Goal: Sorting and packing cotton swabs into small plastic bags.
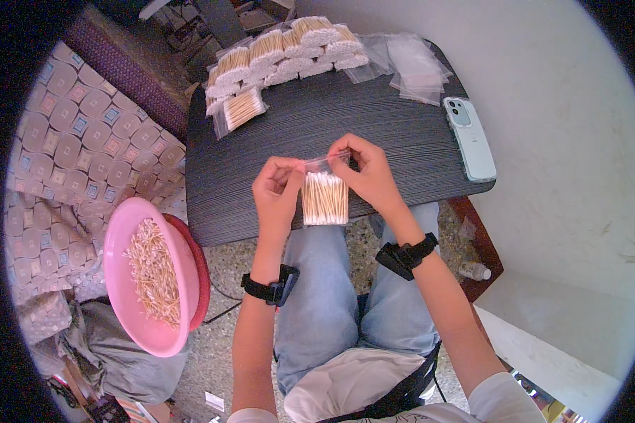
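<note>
Between my hands hangs a clear plastic bag of cotton swabs, upright at the near edge of the dark table. My left hand pinches the bag's top left corner between thumb and fingers. At the top right corner my right hand pinches the same bag's upper edge. Inside, the swabs stand side by side, wooden sticks with white tips. The bag's top strip lies flat and stretched between the two pinches; whether its seal is closed I cannot tell.
Filled swab bags are stacked along the table's far side, one bag in front. Flat clear bags lie far right, near a pale phone. At left, a pink basin holds loose swabs. A bottle lies at lower right.
</note>
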### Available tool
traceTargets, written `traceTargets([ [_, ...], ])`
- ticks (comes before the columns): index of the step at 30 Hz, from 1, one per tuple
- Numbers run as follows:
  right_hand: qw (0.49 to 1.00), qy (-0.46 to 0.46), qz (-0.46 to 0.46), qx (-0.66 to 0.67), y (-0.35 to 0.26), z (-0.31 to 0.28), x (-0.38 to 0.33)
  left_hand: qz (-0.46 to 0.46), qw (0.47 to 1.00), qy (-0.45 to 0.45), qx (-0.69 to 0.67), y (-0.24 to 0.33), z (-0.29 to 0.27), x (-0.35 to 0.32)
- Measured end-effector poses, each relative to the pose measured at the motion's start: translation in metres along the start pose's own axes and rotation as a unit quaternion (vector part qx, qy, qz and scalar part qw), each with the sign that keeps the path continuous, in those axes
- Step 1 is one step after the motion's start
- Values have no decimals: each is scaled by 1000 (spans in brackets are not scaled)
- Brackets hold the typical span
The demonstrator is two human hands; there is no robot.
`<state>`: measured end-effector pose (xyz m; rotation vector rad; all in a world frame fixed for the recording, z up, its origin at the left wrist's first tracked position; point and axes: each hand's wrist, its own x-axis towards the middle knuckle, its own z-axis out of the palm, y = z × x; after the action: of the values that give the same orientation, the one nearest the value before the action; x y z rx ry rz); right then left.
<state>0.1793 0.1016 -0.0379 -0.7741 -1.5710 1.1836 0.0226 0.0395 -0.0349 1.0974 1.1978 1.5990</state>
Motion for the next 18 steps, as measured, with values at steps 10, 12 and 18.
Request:
traceTargets([
  [10, 1000, -9, -17, -2, 0, -1, 0, 20, 998, -40, 34, 2, 2, 0],
  [12, 1000, -9, -16, -1, 0, -1, 0, 18, 999, -43, 12, 3, 3, 1],
  [18, 1000, -12, -17, 5, 2, -1, 0, 10, 999, -47, 26, 4, 4, 1],
])
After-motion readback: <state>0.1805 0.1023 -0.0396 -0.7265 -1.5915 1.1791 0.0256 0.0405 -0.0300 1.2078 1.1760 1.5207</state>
